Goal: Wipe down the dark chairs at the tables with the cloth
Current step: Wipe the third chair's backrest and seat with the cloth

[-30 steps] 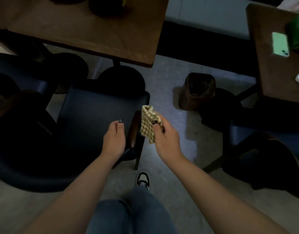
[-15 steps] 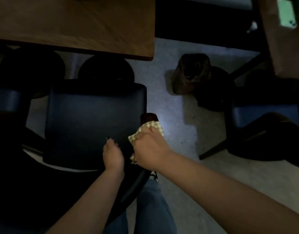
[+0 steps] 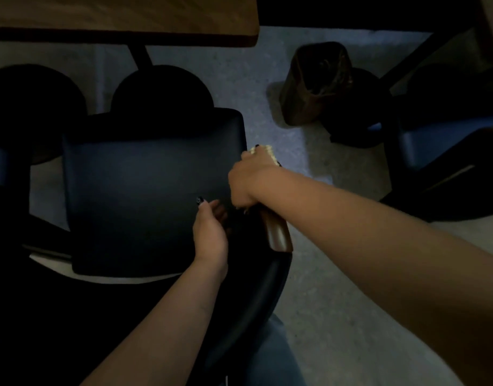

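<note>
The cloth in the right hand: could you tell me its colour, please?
Pale yellowish cloth, mostly hidden by the right hand; head view.

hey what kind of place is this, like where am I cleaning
Probably a cafe or small restaurant seating area. A wooden table has padded dark chairs drawn up to it, another chair stands across the aisle, and a lined bin sits on the bare floor between them.

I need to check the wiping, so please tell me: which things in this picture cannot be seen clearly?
Head view only:
- Cloth: mostly hidden under the right hand; only a checked edge shows.
- Left hand: fingertips lost in shadow over the chair seat, so contact is uncertain.
- Chair at the left: cut off by the frame edge, very dark.
- Bin: contents too dark to tell.
- Table: top cut off by the upper edge.
</note>
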Action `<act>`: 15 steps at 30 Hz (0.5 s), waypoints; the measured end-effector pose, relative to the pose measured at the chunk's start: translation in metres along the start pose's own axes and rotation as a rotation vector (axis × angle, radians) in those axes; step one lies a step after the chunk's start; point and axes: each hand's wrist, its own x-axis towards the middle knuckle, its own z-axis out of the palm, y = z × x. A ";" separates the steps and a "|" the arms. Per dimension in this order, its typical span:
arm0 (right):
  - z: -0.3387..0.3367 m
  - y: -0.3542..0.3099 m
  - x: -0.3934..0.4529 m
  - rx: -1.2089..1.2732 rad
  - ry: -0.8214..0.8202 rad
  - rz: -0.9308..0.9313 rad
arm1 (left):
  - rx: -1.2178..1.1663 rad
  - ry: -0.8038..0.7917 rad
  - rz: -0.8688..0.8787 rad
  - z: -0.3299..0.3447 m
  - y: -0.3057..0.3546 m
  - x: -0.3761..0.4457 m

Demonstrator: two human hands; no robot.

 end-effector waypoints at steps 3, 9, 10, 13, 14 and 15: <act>0.012 0.010 -0.023 0.089 0.112 -0.165 | 0.001 -0.034 -0.002 -0.002 -0.002 0.004; 0.051 0.010 -0.039 0.491 0.444 -0.089 | 0.045 -0.110 0.074 0.003 -0.005 0.003; 0.049 0.012 -0.029 0.565 0.479 -0.013 | 0.094 -0.132 0.109 0.004 -0.005 0.002; 0.038 0.027 0.007 1.044 0.395 0.227 | 0.243 -0.258 0.184 0.007 -0.006 -0.003; 0.039 0.035 0.018 1.249 0.331 0.291 | 0.288 -0.296 0.204 0.008 -0.005 -0.005; 0.043 0.043 0.027 1.459 0.277 0.345 | 0.327 -0.329 0.218 0.009 -0.005 -0.007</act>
